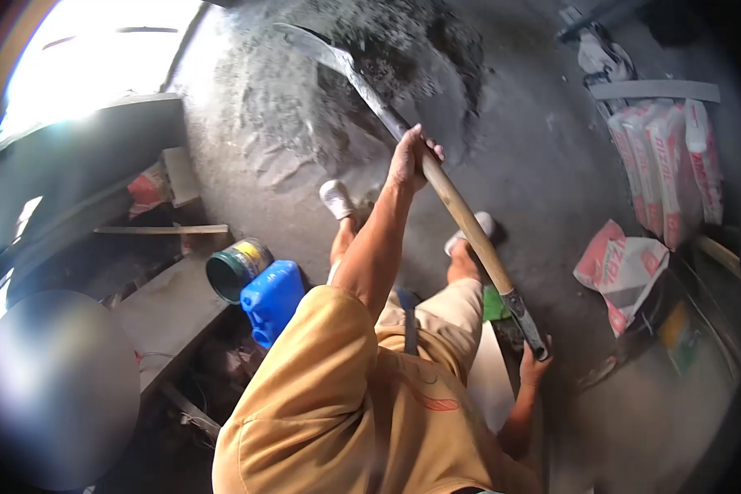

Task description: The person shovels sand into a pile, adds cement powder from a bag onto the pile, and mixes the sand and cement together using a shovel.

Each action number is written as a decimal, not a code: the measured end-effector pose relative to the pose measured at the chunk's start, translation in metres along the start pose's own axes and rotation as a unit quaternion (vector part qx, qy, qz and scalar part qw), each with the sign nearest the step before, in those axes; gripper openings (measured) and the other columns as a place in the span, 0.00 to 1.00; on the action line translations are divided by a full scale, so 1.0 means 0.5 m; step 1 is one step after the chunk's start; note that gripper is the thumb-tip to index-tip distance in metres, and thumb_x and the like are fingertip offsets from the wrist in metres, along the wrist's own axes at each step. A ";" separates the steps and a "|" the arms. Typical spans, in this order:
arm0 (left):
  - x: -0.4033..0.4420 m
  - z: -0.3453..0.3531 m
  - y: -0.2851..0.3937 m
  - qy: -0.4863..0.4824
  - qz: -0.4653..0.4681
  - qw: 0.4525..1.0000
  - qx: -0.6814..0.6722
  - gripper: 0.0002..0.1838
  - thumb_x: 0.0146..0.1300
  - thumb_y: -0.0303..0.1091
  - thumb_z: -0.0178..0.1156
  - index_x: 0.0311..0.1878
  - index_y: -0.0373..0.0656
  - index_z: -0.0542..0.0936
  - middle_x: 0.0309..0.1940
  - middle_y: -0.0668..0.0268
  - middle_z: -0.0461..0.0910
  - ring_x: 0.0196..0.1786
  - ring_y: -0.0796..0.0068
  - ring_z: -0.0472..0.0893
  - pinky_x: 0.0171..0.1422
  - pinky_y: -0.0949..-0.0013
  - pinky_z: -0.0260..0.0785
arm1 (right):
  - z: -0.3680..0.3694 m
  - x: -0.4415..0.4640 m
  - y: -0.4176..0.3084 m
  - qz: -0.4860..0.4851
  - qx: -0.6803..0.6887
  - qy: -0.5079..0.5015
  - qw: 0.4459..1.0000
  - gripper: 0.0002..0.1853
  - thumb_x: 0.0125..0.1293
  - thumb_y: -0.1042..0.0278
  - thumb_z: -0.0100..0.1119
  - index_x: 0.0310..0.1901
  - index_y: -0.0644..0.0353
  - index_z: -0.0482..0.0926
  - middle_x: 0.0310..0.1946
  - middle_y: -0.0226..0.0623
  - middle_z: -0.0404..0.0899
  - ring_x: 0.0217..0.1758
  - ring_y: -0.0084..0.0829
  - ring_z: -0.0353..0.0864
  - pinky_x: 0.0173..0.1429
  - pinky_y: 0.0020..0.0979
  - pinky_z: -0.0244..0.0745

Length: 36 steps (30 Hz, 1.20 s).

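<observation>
A shovel (463, 212) with a wooden shaft runs slantwise across the view, its metal blade at the far upper left end. Partway down the shaft, just below the metal socket, my left hand (414, 158) is wrapped round it. At the near end, my right hand (537, 362) is closed on the dark metal handle, its fingers partly hidden. The blade lies over a spread heap of grey, cement-like mix (280, 111) on the floor. Whether the blade carries any mix I cannot tell.
Left of my legs are a blue jerrycan (273, 300) and a dark green bucket (237, 270) lying on its side, beside a board (169, 309). Red-and-white bags (654, 169) stand at the right, with a crumpled bag (622, 272) nearer. My shoes flank the shaft.
</observation>
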<state>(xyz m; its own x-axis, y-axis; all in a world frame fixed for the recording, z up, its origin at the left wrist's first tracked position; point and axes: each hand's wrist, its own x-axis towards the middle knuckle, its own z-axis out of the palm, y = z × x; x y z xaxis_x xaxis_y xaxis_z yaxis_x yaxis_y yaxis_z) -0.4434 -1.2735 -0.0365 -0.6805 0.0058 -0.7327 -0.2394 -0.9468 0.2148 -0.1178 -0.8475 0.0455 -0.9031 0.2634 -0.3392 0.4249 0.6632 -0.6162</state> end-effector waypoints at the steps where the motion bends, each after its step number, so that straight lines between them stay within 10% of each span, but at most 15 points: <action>1: 0.001 -0.018 -0.062 0.022 -0.010 0.999 0.028 0.13 0.60 0.44 0.61 0.33 0.50 0.68 0.25 0.68 0.69 0.25 0.69 0.73 0.32 0.63 0.71 | -0.046 0.005 -0.015 0.059 0.067 0.019 0.996 0.10 0.61 0.75 0.55 0.43 0.70 0.78 0.39 0.36 0.80 0.43 0.31 0.78 0.50 0.31 0.72; 8: 0.014 -0.232 -0.470 0.185 -0.206 0.958 0.080 0.10 0.56 0.39 0.57 0.32 0.46 0.69 0.18 0.65 0.69 0.21 0.67 0.71 0.28 0.60 0.67 | -0.262 0.071 -0.021 0.388 0.160 0.111 0.901 0.19 0.64 0.58 0.54 0.17 0.54 0.66 0.13 0.29 0.66 0.16 0.24 0.66 0.23 0.27 0.63; 11: 0.015 -0.330 -0.568 0.264 -0.218 0.938 0.044 0.07 0.57 0.32 0.59 0.32 0.45 0.70 0.20 0.65 0.70 0.22 0.69 0.74 0.29 0.64 0.73 | -0.282 0.086 0.022 0.361 0.124 0.077 0.921 0.19 0.62 0.57 0.57 0.18 0.54 0.65 0.10 0.30 0.63 0.12 0.27 0.63 0.20 0.29 0.63; 19: 0.148 -0.471 -0.430 0.311 -0.221 0.901 0.207 0.11 0.60 0.37 0.56 0.40 0.39 0.75 0.32 0.55 0.76 0.34 0.63 0.79 0.39 0.60 0.75 | -0.152 0.097 0.099 0.479 0.059 0.086 0.872 0.19 0.59 0.52 0.57 0.19 0.53 0.65 0.10 0.28 0.61 0.12 0.25 0.61 0.19 0.29 0.61; 23: 0.244 -0.561 -0.234 0.283 -0.219 0.855 0.374 0.16 0.62 0.40 0.55 0.44 0.35 0.77 0.38 0.51 0.80 0.41 0.60 0.82 0.44 0.59 0.76 | 0.213 0.091 0.068 0.481 0.147 0.092 0.859 0.15 0.58 0.54 0.59 0.21 0.51 0.69 0.11 0.26 0.62 0.13 0.24 0.62 0.20 0.27 0.60; 25: 0.374 -0.616 -0.119 0.343 -0.168 0.896 0.226 0.08 0.61 0.32 0.58 0.30 0.39 0.73 0.23 0.64 0.74 0.22 0.72 0.74 0.27 0.65 0.72 | 0.363 0.171 -0.082 0.421 0.277 0.095 0.859 0.17 0.60 0.58 0.57 0.18 0.54 0.68 0.10 0.29 0.64 0.12 0.25 0.62 0.19 0.28 0.59; 36: 0.213 -0.549 -0.147 0.358 -0.118 0.901 0.215 0.07 0.55 0.30 0.62 0.31 0.37 0.75 0.23 0.62 0.75 0.24 0.66 0.77 0.27 0.61 0.72 | 0.256 0.064 -0.026 0.393 0.244 0.132 0.877 0.07 0.57 0.63 0.60 0.27 0.53 0.74 0.12 0.26 0.65 0.12 0.23 0.65 0.16 0.27 0.58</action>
<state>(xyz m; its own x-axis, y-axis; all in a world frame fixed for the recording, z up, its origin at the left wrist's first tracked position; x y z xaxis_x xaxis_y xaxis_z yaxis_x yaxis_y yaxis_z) -0.3084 -1.2915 -0.3075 0.0089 -0.1640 -0.9864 -0.6704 -0.7329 0.1158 -0.1446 -0.9375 -0.0483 -0.2751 0.7000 -0.6590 0.8405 -0.1577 -0.5184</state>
